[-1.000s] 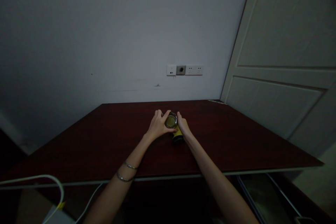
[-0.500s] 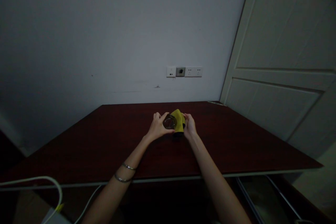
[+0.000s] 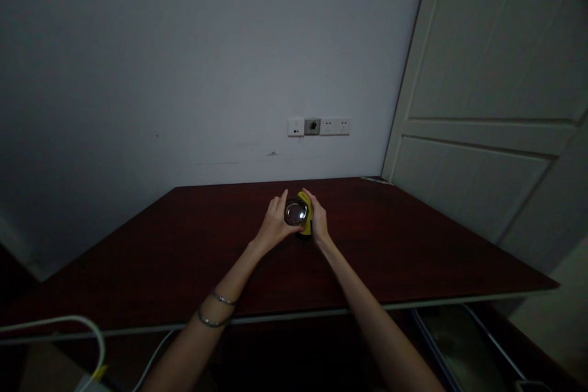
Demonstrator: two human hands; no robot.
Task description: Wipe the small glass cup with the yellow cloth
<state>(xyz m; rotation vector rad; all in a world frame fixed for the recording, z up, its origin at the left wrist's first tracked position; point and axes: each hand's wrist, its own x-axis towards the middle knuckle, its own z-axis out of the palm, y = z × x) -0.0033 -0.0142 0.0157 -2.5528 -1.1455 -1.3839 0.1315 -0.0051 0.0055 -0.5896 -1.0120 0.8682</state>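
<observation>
My left hand (image 3: 274, 225) is curled round the left side of a round, clear glass vessel (image 3: 295, 212) that looks like a cup or bowl. Its circular face points toward me and catches a bright reflection. Pressed to the glass's right side is a yellow cloth (image 3: 306, 225) with a dark lower edge. My right hand (image 3: 318, 218) holds that cloth from the right, fingers wrapped over its far side. Both hands are above the middle of the dark red table (image 3: 206, 257). The glass's exact kind is hard to make out in the dim light.
Behind the table is a pale wall with a row of sockets (image 3: 319, 127). A white panelled door (image 3: 478, 153) stands at the right. White cables (image 3: 94, 326) hang at the front left edge, and an open drawer (image 3: 463, 343) is below the front right edge.
The right hand and yellow cloth have moved left, closer against the glass. The cloth is now more bunched, and the glass's face shows a brighter reflection.
</observation>
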